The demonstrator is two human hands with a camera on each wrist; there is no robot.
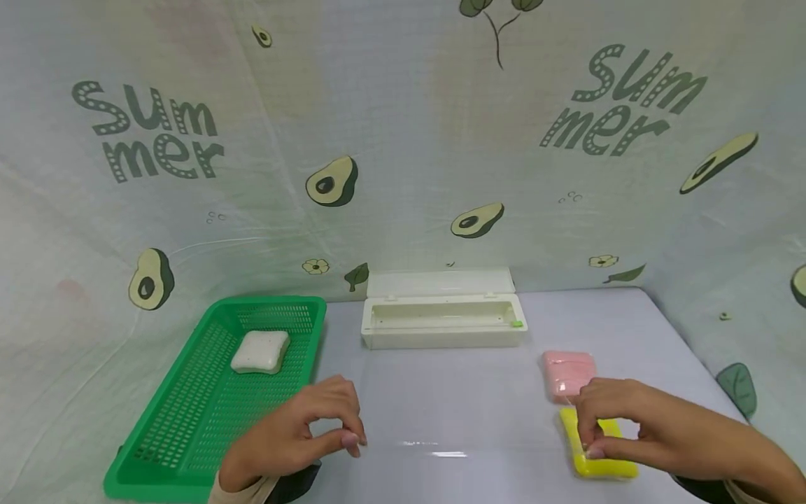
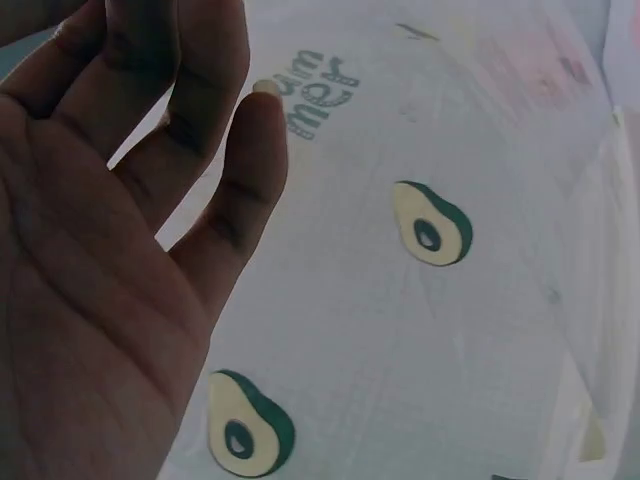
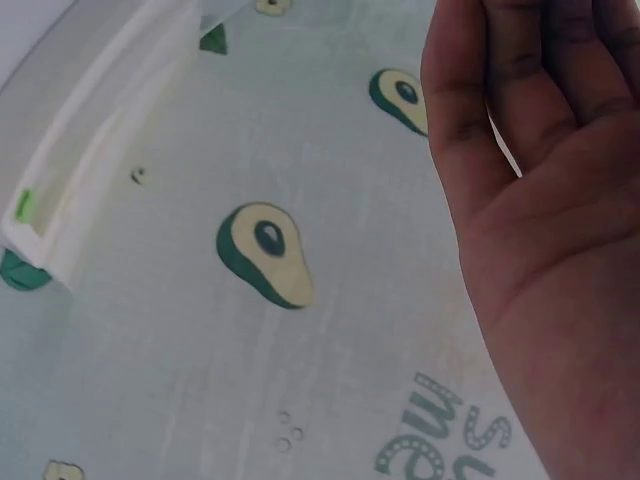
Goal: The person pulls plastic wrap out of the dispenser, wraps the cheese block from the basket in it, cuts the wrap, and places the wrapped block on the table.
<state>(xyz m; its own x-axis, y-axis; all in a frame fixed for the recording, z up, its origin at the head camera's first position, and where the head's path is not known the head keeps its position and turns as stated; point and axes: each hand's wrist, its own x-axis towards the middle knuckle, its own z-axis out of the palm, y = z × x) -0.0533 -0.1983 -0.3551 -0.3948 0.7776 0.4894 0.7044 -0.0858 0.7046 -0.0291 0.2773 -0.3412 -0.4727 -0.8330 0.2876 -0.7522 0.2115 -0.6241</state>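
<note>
My left hand [image 1: 302,427] hangs over the table beside the green basket [image 1: 170,350], fingers loosely bent and nothing in them. Its relaxed fingers also show in the left wrist view. Inside the basket lies a white bar of soap [image 1: 260,351]. My right hand [image 1: 648,423] is over a yellow bar of soap [image 1: 604,467], thumb and forefinger bent toward each other and covering part of it. In the right wrist view, the fingers of that hand [image 3: 550,200] hang relaxed. Just beyond it lies a pink wrapped bar of soap [image 1: 569,372].
A long white box [image 1: 441,339] stands at the back middle of the table, its lid [image 1: 441,281] raised and a small green tab [image 1: 517,324] at its right end. Behind the table hangs a cloth [image 1: 403,126] printed with avocados.
</note>
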